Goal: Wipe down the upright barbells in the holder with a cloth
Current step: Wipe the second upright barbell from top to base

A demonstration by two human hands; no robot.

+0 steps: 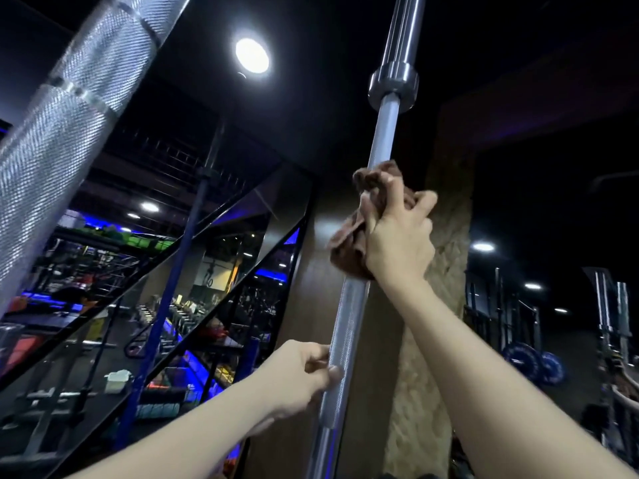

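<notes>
My two hands on the upright barbell (349,319), cloth up high.

R hand (397,236) grip is curled tight round the brown cloth (345,243), wrapped on the bar shaft just below the collar (393,85). L hand (304,371) lower on the same bar, fingers curled on the knurled part. A 2nd knurled bar (52,140) leans close by, left of it. Ceiling light (252,55) sits up-left of the collar.
</notes>
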